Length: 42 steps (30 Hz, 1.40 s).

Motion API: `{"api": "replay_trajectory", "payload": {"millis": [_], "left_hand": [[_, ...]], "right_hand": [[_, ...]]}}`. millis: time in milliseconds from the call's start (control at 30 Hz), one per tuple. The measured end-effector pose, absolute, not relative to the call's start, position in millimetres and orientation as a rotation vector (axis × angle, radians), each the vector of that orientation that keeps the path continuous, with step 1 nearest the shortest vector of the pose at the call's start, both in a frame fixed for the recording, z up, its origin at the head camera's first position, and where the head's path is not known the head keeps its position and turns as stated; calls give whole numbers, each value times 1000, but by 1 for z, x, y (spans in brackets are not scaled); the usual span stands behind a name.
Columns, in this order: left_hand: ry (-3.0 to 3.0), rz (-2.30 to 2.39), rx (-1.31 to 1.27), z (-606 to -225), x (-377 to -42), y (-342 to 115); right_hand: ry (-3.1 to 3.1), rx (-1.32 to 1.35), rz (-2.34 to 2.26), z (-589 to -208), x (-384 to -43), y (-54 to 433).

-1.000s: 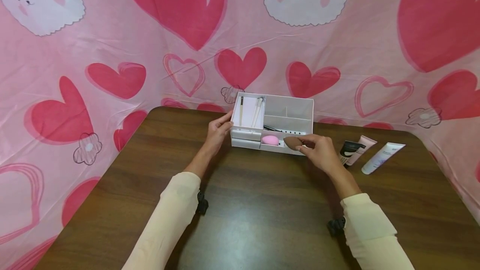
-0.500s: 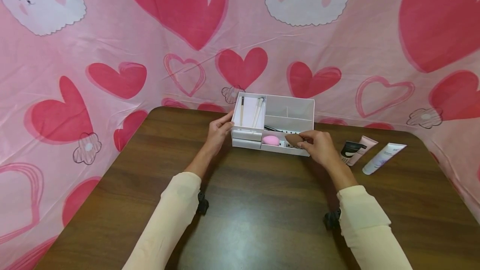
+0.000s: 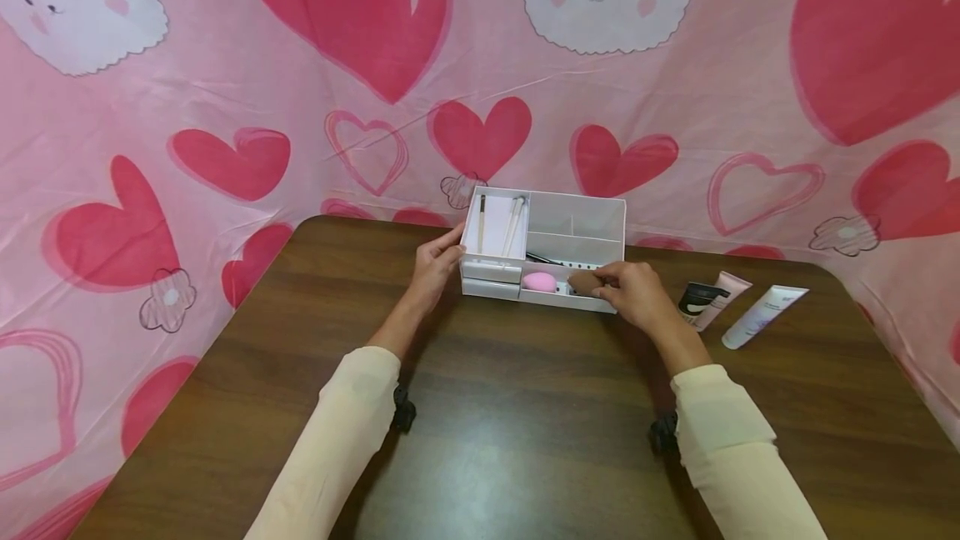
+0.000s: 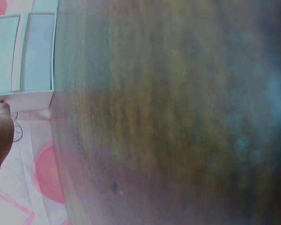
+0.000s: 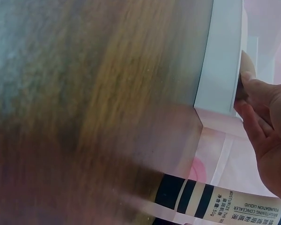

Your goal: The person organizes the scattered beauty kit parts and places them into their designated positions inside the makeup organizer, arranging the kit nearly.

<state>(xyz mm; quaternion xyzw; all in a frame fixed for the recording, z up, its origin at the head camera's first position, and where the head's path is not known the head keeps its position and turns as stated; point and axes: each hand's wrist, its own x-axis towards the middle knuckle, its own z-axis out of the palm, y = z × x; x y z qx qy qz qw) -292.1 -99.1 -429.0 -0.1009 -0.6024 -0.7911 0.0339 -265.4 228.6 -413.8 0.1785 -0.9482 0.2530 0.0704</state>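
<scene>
A white makeup organizer (image 3: 576, 215) stands near the table's back edge. My left hand (image 3: 437, 267) touches its left wall, fingertips and thumb against the side; in the left wrist view the fingers (image 4: 3, 108) rest on that wall. My right hand (image 3: 634, 293) pinches a brown makeup sponge (image 3: 582, 282) low inside the front right compartment. In the right wrist view, the thumb and fingers (image 5: 260, 91) reach over the organizer's front wall (image 5: 220, 61), which hides part of the sponge. A pink makeup sponge (image 3: 539, 282) lies to its left in the same compartment.
Makeup brushes (image 3: 514, 223) lie in the organizer's upper left tray, and a dark thin stick (image 3: 542, 258) in the middle section. Right of my right hand stand a black-capped tube (image 3: 697, 300), a pink tube (image 3: 724, 297) and a white tube (image 3: 763, 318). A heart-print cloth (image 3: 367, 23) hangs behind.
My right hand has lowered the brown sponge from above the front wall down into the front compartment, shifting slightly. The left hand stays at the organizer's left side.
</scene>
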Motion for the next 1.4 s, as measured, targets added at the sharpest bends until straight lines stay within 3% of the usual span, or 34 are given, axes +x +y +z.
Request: {"api": "replay_trajectory", "payload": {"millis": [1400], "left_hand": [[-1816,-2470,-325,-429,-291,-99]], "right_hand": [[-2859,521,674,-416,-266,229]]}}
